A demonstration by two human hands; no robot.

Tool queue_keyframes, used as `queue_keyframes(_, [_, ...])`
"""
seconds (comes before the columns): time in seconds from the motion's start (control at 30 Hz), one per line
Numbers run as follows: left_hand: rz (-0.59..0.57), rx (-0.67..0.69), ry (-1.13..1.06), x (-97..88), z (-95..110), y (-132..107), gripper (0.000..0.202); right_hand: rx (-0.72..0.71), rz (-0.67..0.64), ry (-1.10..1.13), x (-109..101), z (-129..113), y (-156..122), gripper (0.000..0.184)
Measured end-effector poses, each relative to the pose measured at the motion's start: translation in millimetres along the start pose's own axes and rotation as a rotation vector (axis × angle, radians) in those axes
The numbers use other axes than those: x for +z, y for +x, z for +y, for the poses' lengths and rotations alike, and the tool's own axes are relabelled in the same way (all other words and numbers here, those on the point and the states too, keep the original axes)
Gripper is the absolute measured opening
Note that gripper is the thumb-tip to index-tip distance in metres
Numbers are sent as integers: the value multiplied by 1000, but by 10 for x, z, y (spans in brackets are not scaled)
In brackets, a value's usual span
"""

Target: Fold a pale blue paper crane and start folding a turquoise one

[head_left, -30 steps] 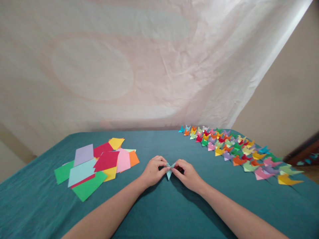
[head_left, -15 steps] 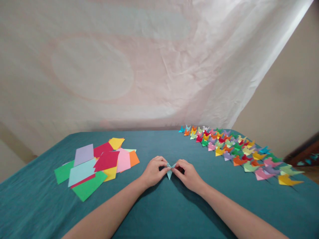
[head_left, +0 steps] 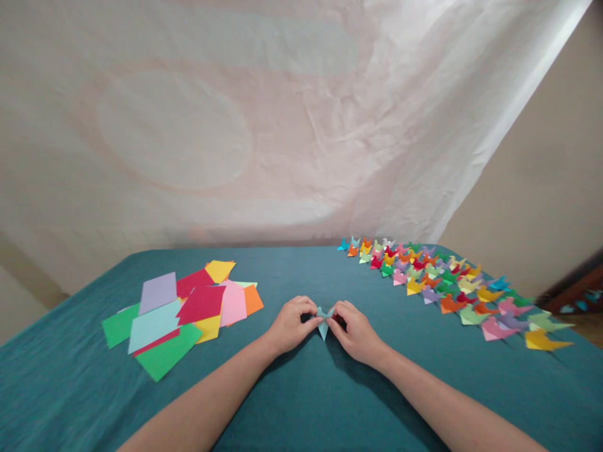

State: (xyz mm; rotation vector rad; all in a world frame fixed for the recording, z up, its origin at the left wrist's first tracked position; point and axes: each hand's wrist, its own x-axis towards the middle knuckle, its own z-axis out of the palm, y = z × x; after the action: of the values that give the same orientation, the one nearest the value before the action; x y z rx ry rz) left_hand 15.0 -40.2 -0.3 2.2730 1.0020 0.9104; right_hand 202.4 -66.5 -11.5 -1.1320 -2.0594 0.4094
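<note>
A small light-blue folded paper bird (head_left: 323,328) is pinched between both hands at the middle of the table, its pointed lower tip facing me. My left hand (head_left: 295,322) grips its left side with thumb and fingers closed. On the other side, my right hand (head_left: 351,326) holds the right side in a similar pinch. The fingers cover parts of the upper folds. Near the top, a small pointed flap shows between the fingertips.
Loose coloured paper squares (head_left: 157,336) overlap in a pile on the left. Several rows of folded paper birds (head_left: 452,292) stand along the right side. A teal cloth (head_left: 301,402) covers the table, and a pale hanging sheet (head_left: 282,125) closes off the far side.
The folded paper has shifted very slightly to the right and turned a little between the fingers. Both hands keep their pinch; the paper pile and the rows of birds stay as they were.
</note>
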Motion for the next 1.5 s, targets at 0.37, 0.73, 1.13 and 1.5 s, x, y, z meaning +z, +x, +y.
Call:
queue_keyframes(0.37, [-4, 7, 2, -17, -2, 2, 10, 25, 16, 66, 17, 29, 17, 11])
queue_keyframes(0.73, [-10, 11, -1, -2, -11, -6, 10, 7, 11, 79, 9, 5, 24, 10])
queue_keyframes(1.13, [63, -29, -27, -9, -27, 3, 10, 40, 32, 15, -14, 17, 17, 10])
queue_keyframes(1.5, [32, 2, -56, -13, -29, -2, 10, -1, 67, 122, -20, 26, 24, 6])
